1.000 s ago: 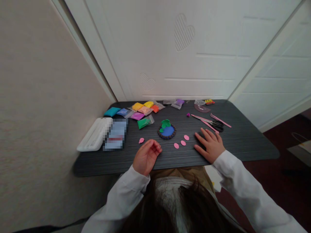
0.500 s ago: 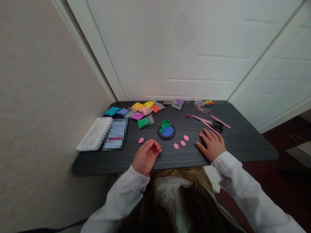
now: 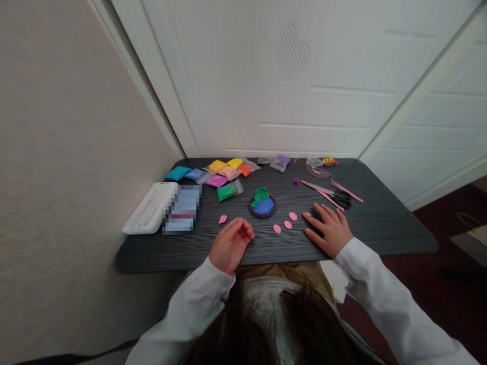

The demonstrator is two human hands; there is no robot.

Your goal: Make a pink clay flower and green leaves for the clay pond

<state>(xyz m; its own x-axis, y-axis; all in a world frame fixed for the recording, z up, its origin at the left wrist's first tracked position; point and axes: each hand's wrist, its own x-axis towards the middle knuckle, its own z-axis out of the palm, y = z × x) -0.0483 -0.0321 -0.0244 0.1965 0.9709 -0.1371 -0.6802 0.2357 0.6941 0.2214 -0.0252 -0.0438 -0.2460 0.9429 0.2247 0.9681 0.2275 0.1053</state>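
My right hand (image 3: 330, 229) lies palm down with fingers spread. One fingertip touches a small pink clay piece (image 3: 308, 214), partly covered. Left of it lie three flat pink clay petals (image 3: 288, 224). My left hand (image 3: 231, 243) rests on its side near the front edge, fingers loosely curled in, nothing visible in them. Just beyond it sits a pointed pink petal (image 3: 222, 219). Between my hands and farther back is a round blue clay disc (image 3: 265, 206) with a brown beaded rim and green clay leaves (image 3: 262, 193) on it.
Bags of coloured clay (image 3: 227, 191) lie at the back left, beside a white case (image 3: 150, 209) and a blurred flat item (image 3: 183, 209). Scissors (image 3: 341, 198) and pink tools (image 3: 347, 189) lie beyond my right hand. A white panel (image 3: 243, 76) stands behind the dark table (image 3: 160, 258).
My right hand's fingers have shifted slightly left, and the small pink piece has moved left with them toward the petals. My left hand keeps its curled pose.
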